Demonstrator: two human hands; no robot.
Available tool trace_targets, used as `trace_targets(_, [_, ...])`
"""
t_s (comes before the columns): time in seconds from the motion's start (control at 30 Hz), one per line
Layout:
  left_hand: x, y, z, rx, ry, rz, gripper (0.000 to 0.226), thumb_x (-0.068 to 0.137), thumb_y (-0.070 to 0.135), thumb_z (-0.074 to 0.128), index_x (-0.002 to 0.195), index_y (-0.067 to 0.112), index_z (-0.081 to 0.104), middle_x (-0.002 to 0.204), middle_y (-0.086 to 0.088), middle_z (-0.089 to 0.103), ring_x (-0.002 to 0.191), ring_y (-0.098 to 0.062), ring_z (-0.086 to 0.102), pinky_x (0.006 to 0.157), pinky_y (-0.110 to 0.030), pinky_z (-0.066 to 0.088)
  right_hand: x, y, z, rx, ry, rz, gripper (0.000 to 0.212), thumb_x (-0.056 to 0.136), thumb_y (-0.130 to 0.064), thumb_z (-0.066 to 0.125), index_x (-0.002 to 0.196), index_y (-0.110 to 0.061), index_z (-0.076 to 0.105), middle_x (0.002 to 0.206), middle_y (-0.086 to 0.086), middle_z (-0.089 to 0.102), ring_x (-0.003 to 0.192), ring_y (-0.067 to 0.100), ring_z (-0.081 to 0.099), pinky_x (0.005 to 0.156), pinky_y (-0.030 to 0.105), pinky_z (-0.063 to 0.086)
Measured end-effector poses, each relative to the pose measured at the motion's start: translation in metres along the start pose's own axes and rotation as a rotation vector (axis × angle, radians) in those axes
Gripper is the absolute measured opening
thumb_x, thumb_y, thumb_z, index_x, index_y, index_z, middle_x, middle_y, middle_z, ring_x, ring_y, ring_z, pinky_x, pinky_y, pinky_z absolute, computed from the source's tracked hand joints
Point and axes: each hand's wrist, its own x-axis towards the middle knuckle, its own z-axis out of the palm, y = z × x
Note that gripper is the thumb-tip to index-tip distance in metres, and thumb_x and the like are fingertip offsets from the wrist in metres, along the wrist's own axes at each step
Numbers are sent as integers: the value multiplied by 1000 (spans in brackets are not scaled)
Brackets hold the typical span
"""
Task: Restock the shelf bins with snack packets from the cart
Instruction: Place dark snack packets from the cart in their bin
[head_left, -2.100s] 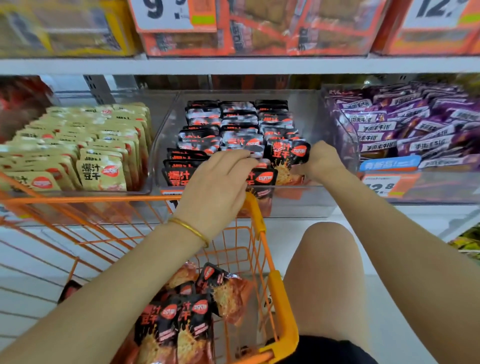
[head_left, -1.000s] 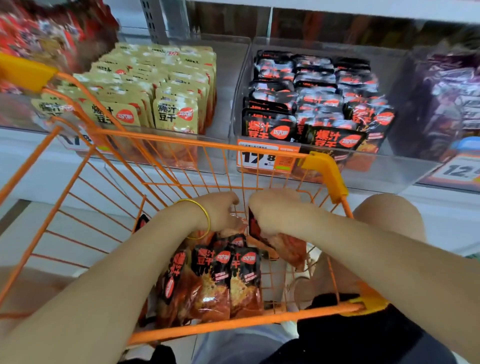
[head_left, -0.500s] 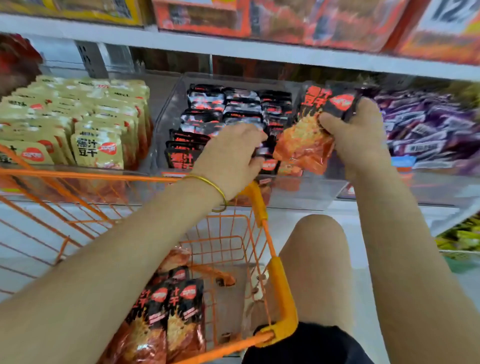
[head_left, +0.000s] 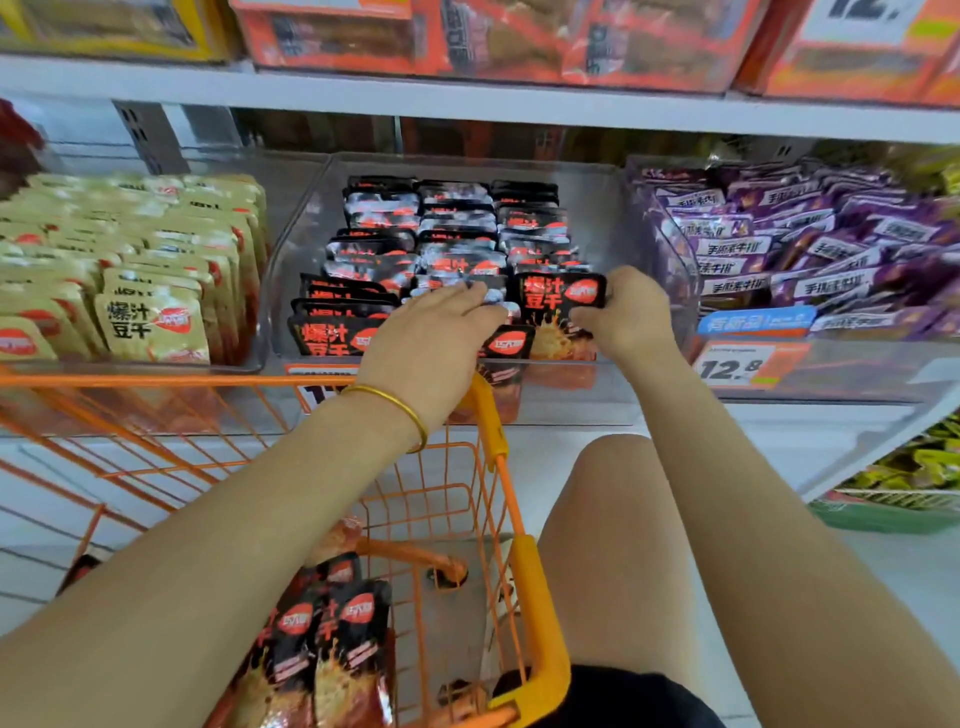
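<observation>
Here the right hand (head_left: 626, 314) pinches a black packet (head_left: 556, 304) in the clear bin (head_left: 582, 400) (front row); the left hand (head_left: 431, 340) rests flat there.

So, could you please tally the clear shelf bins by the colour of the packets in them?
Beige packets: 1 bin
Black packets: 1 bin
Purple packets: 1 bin
Total: 3 bins
The red item at the far left edge is cut off, so it is not counted.
</observation>
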Motion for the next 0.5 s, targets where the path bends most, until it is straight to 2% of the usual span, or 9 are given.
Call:
trace_targets(0.07, [1, 1, -1, 1, -17, -12, 62, 93, -6, 37, 145, 25, 28, 156, -3, 18, 143, -22, 16, 116, -38, 16, 3, -2, 0, -66, -15, 19, 22, 84, -12, 69, 72, -8, 50, 88, 12, 63, 95, 29, 61, 61, 25, 31])
trace_targets(0.13, [0, 3, -2, 0, -19, -16, 64, 92, -7, 36, 146, 25, 27, 156, -3, 17, 143, -22, 15, 117, -37, 15, 8, -5, -1, -112, -57, 43, 28, 84, -14, 69, 68, -8, 48, 86, 15, 64, 86, 30, 62, 60, 26, 35])
trace_targets(0.2, [1, 3, -2, 0, -20, -14, 64, 92, -7, 37, 146, 25, 26, 156, -3, 17, 143, -21, 15, 117, -36, 14, 12, -4, -1, -76, -79, 87, 35, 84, -13, 69, 61, -4, 44, 66, 9, 54, 59, 21, 52, 44, 16, 34])
trace_targets(0.23, [1, 1, -1, 2, -24, -12, 64, 92, -7, 37, 146, 25, 26, 156, -3, 17, 143, -21, 15, 117, -35, 14, 11, -5, -1, -72, -86, 105, 39, 84, -12, 69, 58, -6, 40, 60, 5, 45, 53, 18, 45, 36, 11, 30])
trace_targets(0.3, [2, -1, -1, 1, -17, 2, 61, 93, -5, 38, 146, 23, 26, 155, -4, 19, 143, -21, 17, 117, -33, 13, 11, -4, 0, -37, -80, 147, 27, 82, -11, 71, 71, -2, 48, 66, 8, 49, 64, 24, 50, 33, 9, 28])
trace_targets(0.33, [2, -2, -1, -5, 2, 15, 58, 94, -3, 39, 146, 21, 28, 154, -5, 22, 142, -21, 20, 117, -32, 14, 12, -2, 1, -9, -54, 151, 27, 80, -11, 73, 89, 3, 52, 80, 13, 56, 78, 27, 56, 42, 9, 32])
trace_targets(0.4, [-2, -3, -6, -29, 74, 58, 50, 92, -2, 44, 140, 13, 40, 148, -11, 36, 137, -28, 31, 114, -37, 21, 9, -5, 1, 20, -12, 153, 56, 78, -11, 76, 118, 5, 40, 115, 21, 55, 105, 33, 56, 69, 24, 42])
trace_targets(0.43, [-6, -4, -8, -44, 143, 91, 45, 89, -2, 46, 133, 8, 49, 140, -15, 45, 131, -33, 41, 110, -42, 30, 6, -7, 0, 19, 12, 149, 62, 78, -11, 76, 122, 4, 35, 124, 22, 50, 112, 35, 53, 78, 33, 42])
trace_targets(0.5, [-18, -8, -12, -56, 283, 154, 38, 83, 2, 46, 118, 3, 62, 124, -18, 59, 112, -39, 56, 98, -44, 44, 0, -9, -1, -42, 63, 101, 64, 78, -12, 76, 122, 3, 33, 129, 24, 44, 115, 39, 50, 85, 39, 42])
